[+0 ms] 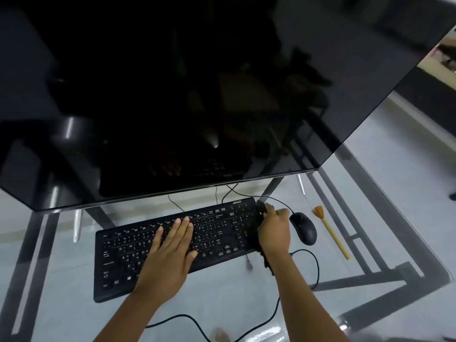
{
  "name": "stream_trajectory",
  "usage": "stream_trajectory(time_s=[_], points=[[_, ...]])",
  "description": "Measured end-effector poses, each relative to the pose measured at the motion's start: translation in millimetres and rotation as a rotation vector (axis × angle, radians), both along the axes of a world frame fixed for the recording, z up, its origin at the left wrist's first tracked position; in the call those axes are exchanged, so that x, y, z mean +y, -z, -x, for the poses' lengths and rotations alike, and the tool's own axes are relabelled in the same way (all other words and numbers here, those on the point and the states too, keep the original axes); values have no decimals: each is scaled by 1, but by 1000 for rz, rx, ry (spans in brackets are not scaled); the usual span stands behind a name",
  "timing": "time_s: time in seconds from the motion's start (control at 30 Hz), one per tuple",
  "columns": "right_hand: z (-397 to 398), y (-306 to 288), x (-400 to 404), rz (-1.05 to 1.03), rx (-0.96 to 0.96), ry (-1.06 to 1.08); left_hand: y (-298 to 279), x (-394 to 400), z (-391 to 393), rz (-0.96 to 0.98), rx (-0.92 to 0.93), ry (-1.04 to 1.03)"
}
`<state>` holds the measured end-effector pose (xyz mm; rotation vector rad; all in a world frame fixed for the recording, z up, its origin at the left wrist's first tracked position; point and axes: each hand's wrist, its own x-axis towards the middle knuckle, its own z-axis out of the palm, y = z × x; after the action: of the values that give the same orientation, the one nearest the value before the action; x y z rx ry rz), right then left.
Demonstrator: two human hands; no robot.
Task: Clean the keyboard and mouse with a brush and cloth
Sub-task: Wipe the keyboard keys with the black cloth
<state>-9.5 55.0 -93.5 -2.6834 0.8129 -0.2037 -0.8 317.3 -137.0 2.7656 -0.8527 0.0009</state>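
Left hand (170, 245) flat on keyboard (118, 262), fingers spread; right hand (274, 233) fingers clenching dark cloth (254, 233).

Glass counter (385, 183) carries a black keyboard (222, 233), a black mouse (304, 227) just beside it, a wooden-handled brush (332, 233) further right, and a dark monitor (172, 95).

The single head-worn camera looks forward and steeply down from above the person's forearms, which enter from the bottom edge of the frame. It sits close to the glass desk (370, 183), with a black keyboard (123, 262) filling the lower centre and a dark monitor (172, 95) looming over the whole upper half. The wide-angle lens bends the monitor's edges and the desk frame toward the right corners.
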Motion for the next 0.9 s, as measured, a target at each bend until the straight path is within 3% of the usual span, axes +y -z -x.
stream_trajectory(time_s=[0.13, 0.23, 0.43, 0.6, 0.63, 0.8, 0.9], points=[[17, -2, 36, -58, -26, 45, 0, 1, 2, -10, -25, -7], [38, 9, 62, -58, -27, -227, -1, 1, 1, -10, -22, 1], [21, -4, 13, -68, 42, 39, 0, 3, 0, -29, -14, 5], [42, 5, 52, -34, 14, -302, -4, 1, 1, -14, 0, 9], [36, 5, 46, -46, 5, -302, -5, 1, 1, -12, 4, 14], [-16, -9, 20, -149, 8, 173, -7, 2, -1, -14, 12, 7], [-30, -8, 60, -98, -15, -61, -6, 2, 0, -2, 32, 9]])
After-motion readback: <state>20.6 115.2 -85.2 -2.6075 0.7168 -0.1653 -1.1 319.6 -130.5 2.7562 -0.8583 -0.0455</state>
